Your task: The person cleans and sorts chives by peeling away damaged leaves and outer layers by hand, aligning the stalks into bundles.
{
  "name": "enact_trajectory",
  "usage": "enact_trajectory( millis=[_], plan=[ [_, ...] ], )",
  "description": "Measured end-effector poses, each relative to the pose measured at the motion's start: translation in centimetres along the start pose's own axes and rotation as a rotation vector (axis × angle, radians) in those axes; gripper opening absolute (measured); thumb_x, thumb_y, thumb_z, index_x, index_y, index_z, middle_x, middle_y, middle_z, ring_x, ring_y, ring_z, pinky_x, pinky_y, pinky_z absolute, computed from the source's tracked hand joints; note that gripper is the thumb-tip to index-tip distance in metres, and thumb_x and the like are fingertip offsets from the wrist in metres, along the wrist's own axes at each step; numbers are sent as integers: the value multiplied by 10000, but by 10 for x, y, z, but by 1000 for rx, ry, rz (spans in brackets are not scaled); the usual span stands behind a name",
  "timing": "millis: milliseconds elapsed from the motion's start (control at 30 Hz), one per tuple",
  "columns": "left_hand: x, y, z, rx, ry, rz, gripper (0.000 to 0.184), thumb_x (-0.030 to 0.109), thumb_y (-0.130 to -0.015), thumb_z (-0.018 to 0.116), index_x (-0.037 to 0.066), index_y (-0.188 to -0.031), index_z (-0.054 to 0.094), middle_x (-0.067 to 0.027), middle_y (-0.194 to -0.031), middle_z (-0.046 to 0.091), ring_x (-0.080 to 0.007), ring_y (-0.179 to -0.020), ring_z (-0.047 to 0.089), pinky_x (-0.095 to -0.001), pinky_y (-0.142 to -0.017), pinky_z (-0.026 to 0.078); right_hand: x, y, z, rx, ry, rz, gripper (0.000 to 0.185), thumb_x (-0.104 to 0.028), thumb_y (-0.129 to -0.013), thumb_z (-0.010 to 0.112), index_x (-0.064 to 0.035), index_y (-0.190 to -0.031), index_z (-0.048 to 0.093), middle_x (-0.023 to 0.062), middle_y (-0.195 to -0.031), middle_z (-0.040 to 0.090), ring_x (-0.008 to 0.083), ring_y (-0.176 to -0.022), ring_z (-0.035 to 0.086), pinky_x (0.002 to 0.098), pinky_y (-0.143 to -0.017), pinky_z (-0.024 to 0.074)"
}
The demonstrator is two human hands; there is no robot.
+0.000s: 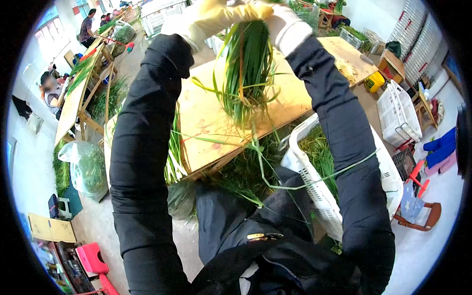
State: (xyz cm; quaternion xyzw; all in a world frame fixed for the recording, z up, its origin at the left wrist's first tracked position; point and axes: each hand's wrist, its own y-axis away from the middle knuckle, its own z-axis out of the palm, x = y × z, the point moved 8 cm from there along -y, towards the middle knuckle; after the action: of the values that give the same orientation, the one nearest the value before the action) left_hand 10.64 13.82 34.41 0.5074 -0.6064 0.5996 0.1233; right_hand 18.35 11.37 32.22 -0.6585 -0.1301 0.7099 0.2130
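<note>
A bunch of long green leaves that look like garlic chives (246,69) hangs over the wooden table (211,132), a few yellowed blades sticking out at its sides. Both my hands, in pale gloves, are raised at the top edge of the view. My left hand (211,17) grips the bunch's upper end from the left. From the other side, my right hand (285,24) is closed at the same end; its fingertips are partly cut off. On the table's left edge lie more chives (174,155) with white stems.
Right of my legs stands a white plastic basket (314,196) of greens. Loose greens (250,167) lie beneath the table edge. A filled clear bag (86,169) sits on the floor at left. Other people (87,29) are at a long table (73,113).
</note>
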Motion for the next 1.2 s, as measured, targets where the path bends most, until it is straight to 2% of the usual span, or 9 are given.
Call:
enact_trajectory(
  millis=[133,200,267,433,600,767,800,933,1200],
  plan=[
    [-45,5,18,-54,452,-263,767,156,-750,612,160,-1322,101,-112,-1121,447,-171,-1001,474,-293,-853,418,8,12,1,27,-21,39,253,-205,-783,602,-67,-993,578,20,-832,596,97,-755,541,215,-690,436],
    [-40,20,23,74,-153,76,591,79,-709,664,96,-1212,354,-68,-1012,554,-114,-982,481,-249,-855,397,-2,14,12,-138,-173,-66,172,-189,-775,609,-71,-900,612,19,-750,593,112,-678,534,236,-653,441],
    [-55,42,27,308,-569,-33,703,29,-588,745,76,-1184,374,-75,-991,564,-136,-895,537,-273,-781,451,-28,19,1,-94,-59,-176,181,-223,-812,547,-52,-804,606,28,-663,583,129,-588,528,249,-574,445],
    [-134,131,88,465,-80,-557,593,-14,-631,667,42,-1164,413,-100,-986,581,-187,-830,581,-296,-765,466,-34,8,-31,105,-332,-31,254,-235,-836,490,-16,-756,592,59,-624,580,167,-572,547,284,-552,454],
    [-173,193,136,667,-248,-377,395,19,-694,568,35,-1065,435,-175,-938,574,-266,-861,567,-320,-745,451,-52,26,-50,172,-177,-92,217,-127,-841,387,-22,-743,551,112,-655,597,202,-558,545,305,-532,449],
    [-219,284,178,597,-491,-734,303,143,-770,490,14,-1037,427,-254,-839,559,-409,-816,537,-416,-658,431,-86,39,-88,250,-384,-149,175,-113,-838,310,-68,-731,441,96,-611,505,226,-490,459,359,-480,422],
    [-242,304,191,704,2,-837,310,166,-785,481,18,-1054,440,-254,-867,558,-402,-827,536,-398,-674,436,-96,49,-86,261,-324,-184,173,-119,-833,313,-74,-724,440,77,-586,469,215,-482,438,361,-475,415],
    [-326,447,227,644,-27,-1294,351,171,-776,489,37,-1100,480,-181,-985,570,-279,-888,561,-322,-759,432,-151,77,-85,207,-248,-262,177,-138,-826,333,-88,-703,449,27,-577,446,147,-480,422,276,-489,408],
    [-209,369,253,503,861,-796,359,349,-835,498,64,-1041,573,54,-631,450,-61,-514,365,-201,-452,278,-153,75,-224,211,-369,-293,228,-165,-867,311,-40,-750,461,58,-613,466,205,-562,454,343,-580,444]
  ],
)
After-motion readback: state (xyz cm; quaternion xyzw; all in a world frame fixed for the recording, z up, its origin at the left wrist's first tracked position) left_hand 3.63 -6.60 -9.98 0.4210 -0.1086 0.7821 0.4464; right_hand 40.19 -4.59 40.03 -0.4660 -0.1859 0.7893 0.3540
